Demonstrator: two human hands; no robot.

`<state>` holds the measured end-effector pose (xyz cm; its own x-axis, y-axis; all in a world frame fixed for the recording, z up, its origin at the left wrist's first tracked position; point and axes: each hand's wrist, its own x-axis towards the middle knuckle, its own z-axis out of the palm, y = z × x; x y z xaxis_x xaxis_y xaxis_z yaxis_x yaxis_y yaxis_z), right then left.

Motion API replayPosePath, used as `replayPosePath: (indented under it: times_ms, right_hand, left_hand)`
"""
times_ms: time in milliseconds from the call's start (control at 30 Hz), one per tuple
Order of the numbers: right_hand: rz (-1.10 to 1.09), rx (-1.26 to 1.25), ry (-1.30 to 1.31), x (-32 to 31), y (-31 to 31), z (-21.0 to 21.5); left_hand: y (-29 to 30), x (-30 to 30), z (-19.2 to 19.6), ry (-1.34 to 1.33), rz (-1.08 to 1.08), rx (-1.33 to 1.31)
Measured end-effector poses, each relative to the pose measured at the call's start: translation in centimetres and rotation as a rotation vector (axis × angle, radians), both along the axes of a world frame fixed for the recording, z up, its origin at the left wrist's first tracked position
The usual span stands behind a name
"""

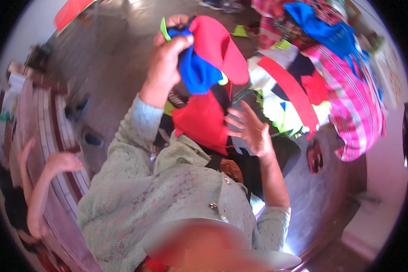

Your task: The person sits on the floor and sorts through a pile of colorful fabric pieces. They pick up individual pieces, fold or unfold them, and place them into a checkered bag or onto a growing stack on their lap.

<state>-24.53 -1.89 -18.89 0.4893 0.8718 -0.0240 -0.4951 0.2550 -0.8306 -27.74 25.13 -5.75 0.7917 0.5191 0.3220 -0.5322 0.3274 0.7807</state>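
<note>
Raised in front of me, my left hand (pixel 167 56) pinches a bunch of cloth pieces. A blue cloth piece (pixel 198 72) hangs from its fingers, and a red cloth piece (pixel 220 47) with a rounded edge spreads to the right. A yellow-green scrap (pixel 164 30) sticks up by the fingers. Lower and to the right, my right hand (pixel 250 130) is open with its fingers spread, holding nothing that I can see. Another red cloth piece (pixel 200 119) lies over my lap, just left of that hand.
On the right, a pile of cut cloth with a red strip (pixel 288 84) lies beside pink checked fabric (pixel 349 99) and a blue bag (pixel 324 29). A person's arm (pixel 47 181) rests near a striped mat (pixel 54 131) at left. Sandals (pixel 93 137) stand on the floor.
</note>
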Motion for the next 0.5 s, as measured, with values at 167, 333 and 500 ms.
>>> replayPosePath:
  times_ms: [167,333,500]
  right_hand:
    - [-0.272,0.516,0.452,1.4,-0.8,0.1]
    - [-0.521,0.52,0.194,0.5,-4.0,0.7]
    - [-0.566,0.132,-0.049,-0.1,-5.3,-0.5]
  left_hand:
    - [-10.1,0.5,-3.2,-0.027,-0.308,0.408]
    - [-14.7,0.1,-8.7,0.167,-0.476,0.568]
    - [-16.4,1.0,-10.9,0.294,-0.366,0.748]
